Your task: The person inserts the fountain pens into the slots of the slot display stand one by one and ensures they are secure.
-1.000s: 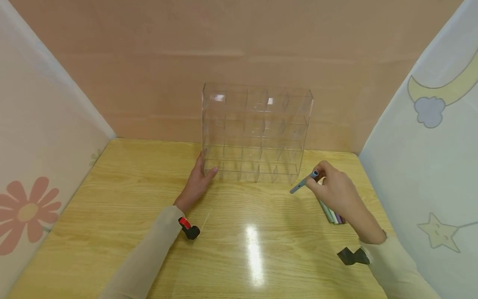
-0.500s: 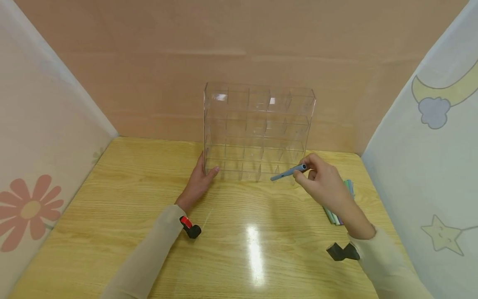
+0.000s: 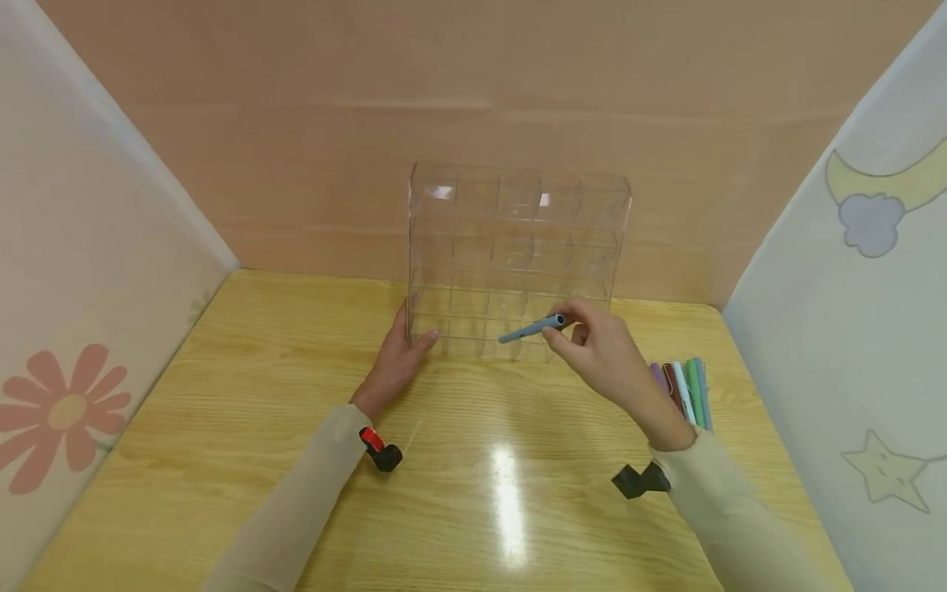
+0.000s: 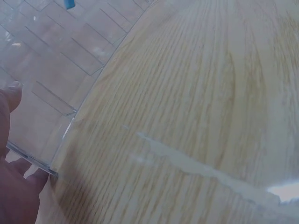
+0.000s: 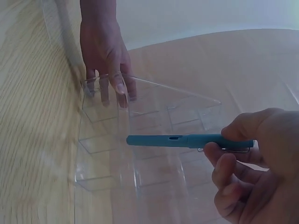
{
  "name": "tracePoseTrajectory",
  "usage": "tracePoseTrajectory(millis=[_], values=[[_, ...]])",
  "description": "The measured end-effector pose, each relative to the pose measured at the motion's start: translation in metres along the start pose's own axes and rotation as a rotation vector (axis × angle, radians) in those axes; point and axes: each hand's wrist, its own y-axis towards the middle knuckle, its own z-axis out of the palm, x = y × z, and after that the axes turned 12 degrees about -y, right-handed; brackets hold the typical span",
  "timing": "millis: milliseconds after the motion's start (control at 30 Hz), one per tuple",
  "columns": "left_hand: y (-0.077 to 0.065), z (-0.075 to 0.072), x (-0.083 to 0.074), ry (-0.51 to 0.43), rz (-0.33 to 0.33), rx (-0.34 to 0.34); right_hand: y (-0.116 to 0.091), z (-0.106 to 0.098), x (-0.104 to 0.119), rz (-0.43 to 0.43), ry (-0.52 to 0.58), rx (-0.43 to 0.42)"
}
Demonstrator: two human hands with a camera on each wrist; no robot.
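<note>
A clear plastic organizer (image 3: 518, 219) with rows of divided compartments stands upright at the back of the table. My left hand (image 3: 392, 366) holds its lower left side; in the left wrist view the thumb (image 4: 13, 95) lies in front and other fingers are beyond the side wall. Between thumb and fingers, my right hand (image 3: 602, 353) pinches a blue fountain pen (image 5: 163, 141) near its clip end. The pen points left, its far tip before the organizer's lower rows. Whether it touches the plastic cannot be told.
Several pens (image 3: 695, 386) in purple, dark red, light blue, green and blue lie side by side at the right, partly behind the right forearm. An orange-brown backdrop (image 3: 311, 164) rises behind the table, with pale printed sheets (image 3: 836, 329) at both sides.
My right hand has carried the pen leftward from beside the organizer to the front of its lower rows, uncovering more of the pens at the right. The left hand keeps its hold.
</note>
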Motion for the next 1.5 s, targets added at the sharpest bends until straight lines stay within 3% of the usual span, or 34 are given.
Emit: tracePoseTrajectory(millis=[500, 800, 1167, 1500], values=[[0.002, 0.000, -0.002, -0.039, 0.034, -0.012, 0.033, 0.040, 0.020, -0.115, 0.102, -0.003], [0.003, 0.001, -0.002, -0.058, 0.015, -0.038, 0.043, 0.063, 0.019, -0.154, 0.125, 0.024], [0.002, 0.003, -0.001, -0.055, 0.020, -0.037, 0.053, 0.090, 0.015, -0.218, -0.055, 0.013], [0.001, 0.002, 0.000, -0.047, 0.012, -0.041, 0.057, 0.109, 0.015, -0.241, -0.127, -0.001]])
